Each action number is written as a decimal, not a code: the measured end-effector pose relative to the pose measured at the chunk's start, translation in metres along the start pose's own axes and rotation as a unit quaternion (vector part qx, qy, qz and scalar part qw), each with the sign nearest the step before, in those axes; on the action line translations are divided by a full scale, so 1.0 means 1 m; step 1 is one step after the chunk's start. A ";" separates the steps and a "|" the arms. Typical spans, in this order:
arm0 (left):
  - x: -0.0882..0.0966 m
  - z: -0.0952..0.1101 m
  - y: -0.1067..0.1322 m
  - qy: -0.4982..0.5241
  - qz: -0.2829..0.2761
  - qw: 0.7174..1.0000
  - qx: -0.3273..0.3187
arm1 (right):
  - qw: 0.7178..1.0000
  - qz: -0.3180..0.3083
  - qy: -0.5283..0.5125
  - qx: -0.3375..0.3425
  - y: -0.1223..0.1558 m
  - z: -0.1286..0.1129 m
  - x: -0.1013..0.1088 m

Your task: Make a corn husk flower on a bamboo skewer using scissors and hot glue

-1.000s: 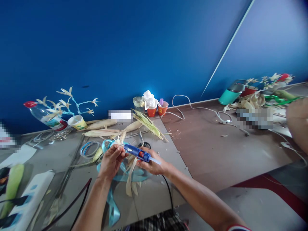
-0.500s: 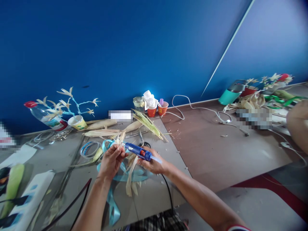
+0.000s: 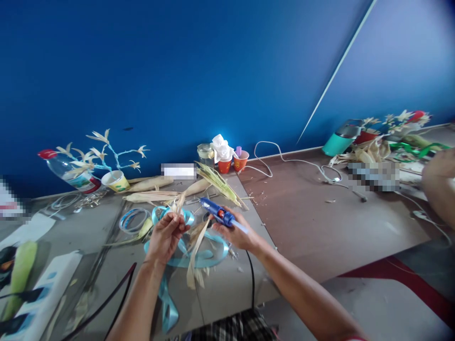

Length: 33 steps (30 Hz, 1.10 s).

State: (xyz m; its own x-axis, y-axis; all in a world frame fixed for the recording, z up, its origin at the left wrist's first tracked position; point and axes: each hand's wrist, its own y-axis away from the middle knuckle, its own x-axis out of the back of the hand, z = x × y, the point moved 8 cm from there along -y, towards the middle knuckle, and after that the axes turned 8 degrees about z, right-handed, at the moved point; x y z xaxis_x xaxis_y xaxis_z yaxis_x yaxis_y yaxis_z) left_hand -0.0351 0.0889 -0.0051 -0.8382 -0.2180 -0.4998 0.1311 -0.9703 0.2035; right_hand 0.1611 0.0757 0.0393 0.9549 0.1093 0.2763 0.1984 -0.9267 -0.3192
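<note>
My left hand [image 3: 165,237] is closed on a small dried corn-husk piece [image 3: 177,207] whose pale tips stick up above my fingers. My right hand [image 3: 237,233] grips a blue glue gun [image 3: 217,213], its nozzle pointing left and up, a short way right of the husk. A black cord [image 3: 251,279] runs down from the gun towards me. Under both hands lies a light blue ribbon [image 3: 199,253] in loops, with long husk strips [image 3: 194,258] across it.
Corn cobs in husk [image 3: 151,183], scissors [image 3: 209,204], a husk flower branch in a cup [image 3: 114,180], a plastic bottle [image 3: 69,173] and red cups [image 3: 232,162] lie further back. A white cable [image 3: 291,161] crosses the brown floor. Another person's arm [image 3: 441,182] is at the right edge.
My right hand has drawn the glue gun away from the husk, up and to the right. My left hand has stayed put with the husk piece.
</note>
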 end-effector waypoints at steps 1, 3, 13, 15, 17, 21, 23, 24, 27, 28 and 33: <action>0.000 0.000 0.000 0.003 0.001 1.000 0.001 | 1.000 0.005 0.027 -0.008 0.000 0.001 0.006; 0.000 -0.001 0.000 0.008 0.003 1.000 0.003 | 0.993 0.035 0.111 0.006 0.000 0.000 0.022; -0.007 0.000 0.005 0.011 -0.025 1.000 0.011 | 0.930 0.051 0.354 -0.083 0.018 0.063 0.071; -0.009 0.000 0.007 0.009 -0.029 0.999 0.014 | 0.922 0.037 0.375 -0.092 0.021 0.072 0.073; -0.011 0.000 0.008 0.006 -0.036 0.999 0.016 | 0.914 0.022 0.393 -0.096 0.023 0.077 0.072; -0.014 -0.001 0.009 0.000 -0.050 0.999 0.016 | 0.901 0.027 0.421 -0.101 0.025 0.081 0.071; -0.015 -0.001 0.010 -0.004 -0.054 0.998 0.015 | 0.895 0.034 0.433 -0.105 0.025 0.082 0.072; -0.016 -0.002 0.010 -0.005 -0.055 0.998 0.014 | 0.892 0.033 0.438 -0.109 0.026 0.083 0.072; -0.017 -0.003 0.010 -0.007 -0.054 0.998 0.016 | 0.882 0.027 0.455 -0.120 0.029 0.079 0.074; -0.017 -0.004 0.010 -0.007 -0.054 0.998 0.017 | 0.879 0.036 0.461 -0.116 0.030 0.073 0.077; -0.018 -0.008 0.010 -0.012 -0.058 0.998 0.023 | 0.928 0.153 0.339 -0.009 0.024 0.015 0.079</action>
State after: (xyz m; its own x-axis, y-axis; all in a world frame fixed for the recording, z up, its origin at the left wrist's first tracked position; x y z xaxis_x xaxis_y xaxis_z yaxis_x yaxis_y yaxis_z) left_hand -0.0151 0.0824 -0.0007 -0.8585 -0.1007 -0.5029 0.0080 -0.9830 0.1832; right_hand 0.2448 0.0670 0.0400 0.6058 -0.4062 0.6841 -0.0697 -0.8836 -0.4630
